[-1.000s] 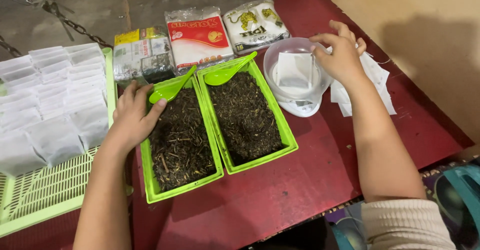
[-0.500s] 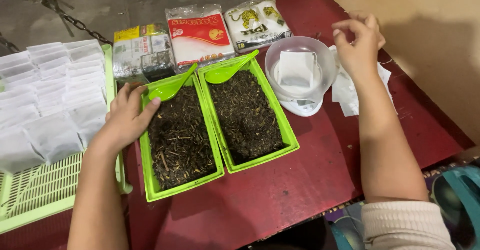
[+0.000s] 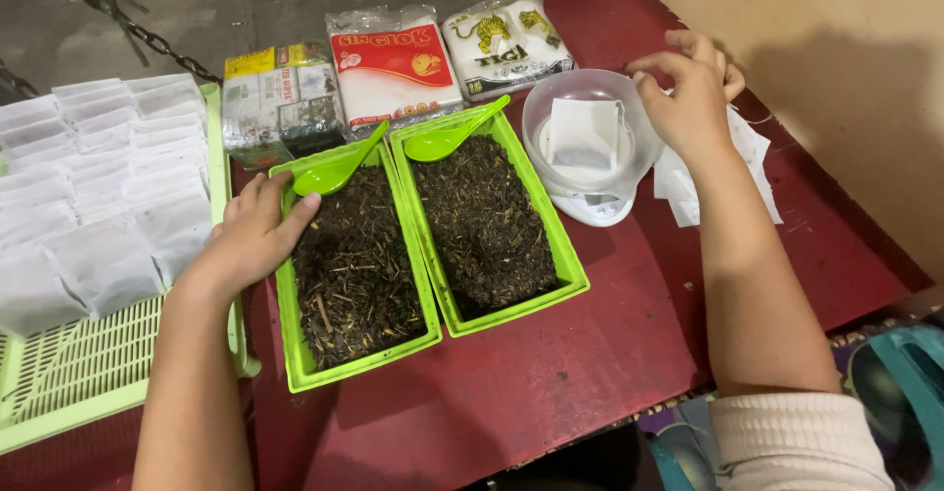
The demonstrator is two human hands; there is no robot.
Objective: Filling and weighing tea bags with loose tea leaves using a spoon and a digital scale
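your left hand (image 3: 258,240) rests flat on the rim of the left green tray (image 3: 295,353) of dry tea, fingers loose, gripping nothing, beside a green spoon (image 3: 339,167). right hand (image 3: 693,93) hovers half-curled over loose white sachets (image 3: 752,147), hold unclear. one empty sachet (image 3: 585,132) sits in the clear bowl (image 3: 551,108); filled ones pile in the basket (image 3: 59,393), left of frame. this one's unfilled.

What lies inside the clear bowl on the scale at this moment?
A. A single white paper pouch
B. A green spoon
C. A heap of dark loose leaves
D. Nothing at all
A: a single white paper pouch lies flat in the clear bowl, while both green spoons rest on the green trays of dark leaves, and the right hand hovers at the bowl's rim.
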